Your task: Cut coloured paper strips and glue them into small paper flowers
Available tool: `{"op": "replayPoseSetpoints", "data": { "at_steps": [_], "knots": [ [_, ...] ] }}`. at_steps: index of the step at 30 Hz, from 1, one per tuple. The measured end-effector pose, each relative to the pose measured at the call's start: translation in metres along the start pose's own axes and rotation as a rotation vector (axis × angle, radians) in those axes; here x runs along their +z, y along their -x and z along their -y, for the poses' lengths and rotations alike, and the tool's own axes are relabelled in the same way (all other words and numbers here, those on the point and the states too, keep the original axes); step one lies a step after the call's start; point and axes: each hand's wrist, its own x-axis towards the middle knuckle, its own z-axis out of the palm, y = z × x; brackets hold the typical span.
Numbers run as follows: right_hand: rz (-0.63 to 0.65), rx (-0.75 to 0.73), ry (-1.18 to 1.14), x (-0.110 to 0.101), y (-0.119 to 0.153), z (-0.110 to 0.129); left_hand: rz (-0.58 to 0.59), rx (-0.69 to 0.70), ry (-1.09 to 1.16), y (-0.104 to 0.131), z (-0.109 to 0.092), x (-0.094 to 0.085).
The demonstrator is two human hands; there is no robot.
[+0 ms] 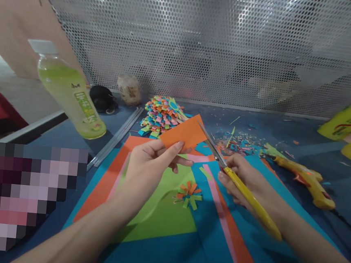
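My left hand [151, 162] pinches a small orange paper piece [184, 133] between thumb and fingers, raised above the table. In my right hand [242, 178] is a pair of scissors [246, 195] with yellow handles. Its metal blades point up and left and lie against the right edge of the orange paper. Below the hands, a small flower of orange and green paper strips [190, 195] rests on colored sheets. Among these are a green sheet [159, 212], a blue sheet [215, 241] and orange and pink strips [230, 238].
A drink bottle [71, 93] stands at the left, near clear sticks [115, 140]. Behind the paper sits a pile of multicolored fringed paper [163, 116]. Paper scraps [242, 141] and a yellow glue gun [306, 180] with a cord lie right. A perforated metal panel [202, 39] closes the back.
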Motion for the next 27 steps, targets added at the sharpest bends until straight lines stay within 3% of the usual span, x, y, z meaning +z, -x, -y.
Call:
{"op": "replayPoseSetpoints", "data": {
  "at_steps": [18,27],
  "knots": [
    [0.013,-0.002,0.071,-0.0025,0.0000,0.0012,-0.001,-0.011,0.023,-0.0003,-0.0010,-0.0001],
    [0.020,-0.046,0.067,-0.0016,-0.0008,-0.0018,0.007,-0.010,-0.107,0.0007,0.0015,-0.0024]
  ]
}}
